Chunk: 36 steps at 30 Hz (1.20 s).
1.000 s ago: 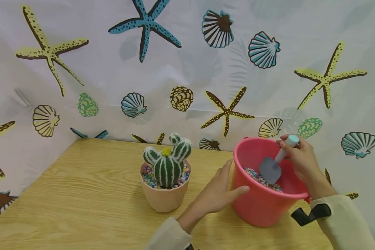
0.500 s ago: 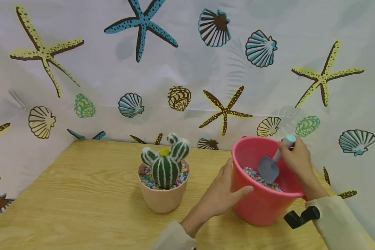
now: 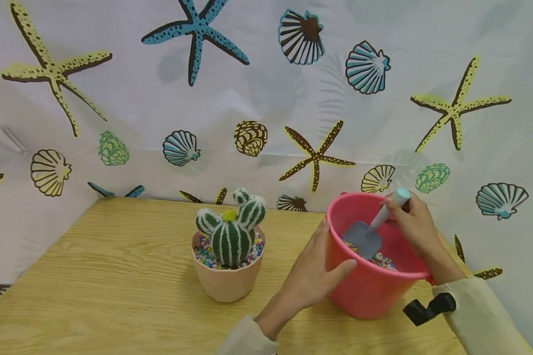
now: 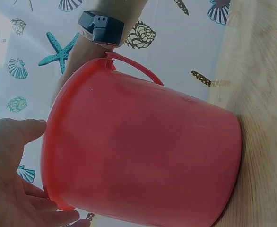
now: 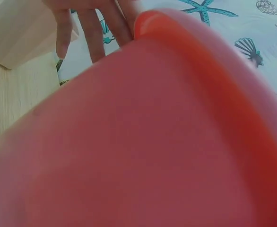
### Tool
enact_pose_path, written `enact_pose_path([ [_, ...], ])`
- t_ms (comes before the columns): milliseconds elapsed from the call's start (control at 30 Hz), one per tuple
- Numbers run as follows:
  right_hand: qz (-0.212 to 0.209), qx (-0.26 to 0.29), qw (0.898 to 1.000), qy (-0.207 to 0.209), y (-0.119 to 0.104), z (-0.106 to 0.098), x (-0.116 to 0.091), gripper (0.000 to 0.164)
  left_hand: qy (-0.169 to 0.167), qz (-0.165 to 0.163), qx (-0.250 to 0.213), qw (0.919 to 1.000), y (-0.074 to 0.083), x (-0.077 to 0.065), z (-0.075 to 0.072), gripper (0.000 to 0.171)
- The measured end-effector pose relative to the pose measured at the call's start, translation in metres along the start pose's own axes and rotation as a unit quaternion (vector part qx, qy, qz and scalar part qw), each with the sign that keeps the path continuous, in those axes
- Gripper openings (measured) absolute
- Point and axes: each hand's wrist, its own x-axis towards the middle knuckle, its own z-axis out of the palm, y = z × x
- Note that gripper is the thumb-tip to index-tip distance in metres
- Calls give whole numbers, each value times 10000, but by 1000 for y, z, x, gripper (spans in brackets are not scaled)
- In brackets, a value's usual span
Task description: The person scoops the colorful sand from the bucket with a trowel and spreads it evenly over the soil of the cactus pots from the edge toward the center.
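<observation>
My right hand [image 3: 415, 222] grips the pale handle of a small toy shovel [image 3: 364, 239] over the mouth of a red bucket [image 3: 364, 296]. The shovel's grey blade is tilted down to the left, at the colourful pebbles [image 3: 384, 261] inside; how deep it sits cannot be told. Against the bucket's left side rests my left hand [image 3: 308, 276], fingers extended and thumb at the front below the rim. The left wrist view has that hand [image 4: 11, 175] beside the rim. In the right wrist view, the bucket wall [image 5: 129, 132] hides the right hand and shovel.
Left of the bucket stands a peach pot [image 3: 226, 283] holding a knitted cactus [image 3: 231, 241] and colourful pebbles. Both stand on a wooden table [image 3: 115, 261]. A white cloth [image 3: 266, 88] printed with starfish and shells hangs behind.
The shovel blade has moved left inside the bucket, towards its left wall, with the right hand shifting along. The left hand has come against the bucket's side. The view has drifted slightly right.
</observation>
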Motion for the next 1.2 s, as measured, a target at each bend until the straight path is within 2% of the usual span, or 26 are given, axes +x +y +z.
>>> enact_pose_path([
  [100, 96, 398, 9990, 155, 0, -2, 0, 39, -12, 13, 127, 9999, 0, -1, -3, 86],
  [233, 357, 1011, 9926, 569, 2, -4, 1, 22, -33, 150, 216, 9996, -1, -2, -5, 85],
  [300, 374, 1008, 9911, 787, 2, -4, 2, 17, -36, 219, 229, 9995, -1, -1, -6, 84],
  [400, 386, 469, 9922, 1089, 1, -2, 3, 24, -33, 299, 229, 9993, -2, -1, -7, 83],
  [467, 425, -75, 9927, 1126, 1, -2, 4, 32, -35, 317, 258, 9992, -1, 0, -8, 82],
  [533, 471, -635, 9922, 960, 1, -2, 3, 37, -65, 310, 257, 9992, -1, 0, -8, 82],
  [600, 344, -1052, 9915, 679, 1, -2, 2, 39, -105, 254, 272, 9993, -1, -1, -8, 82],
  [667, 172, -1196, 9918, 412, 0, -2, 0, 40, -128, 195, 286, 9993, -1, -1, -8, 82],
  [767, 51, -796, 9963, 317, -1, -1, -2, 41, -108, 129, 343, 9993, 0, -1, -7, 81],
  [867, 237, 159, 9990, 358, 0, -2, -3, 40, 7, 143, 417, 9990, 0, -1, -5, 78],
  [933, 464, 834, 9947, 394, 0, -4, -2, 36, 75, 170, 432, 9989, 0, -1, -5, 77],
  [1000, 671, 1274, 9886, 451, 1, -7, -1, 30, 119, 227, 441, 9987, 0, 0, -4, 76],
  [1200, 1145, 1840, 9737, 700, 3, -14, -1, 27, 193, 282, 526, 9980, 1, 3, 0, 76],
])
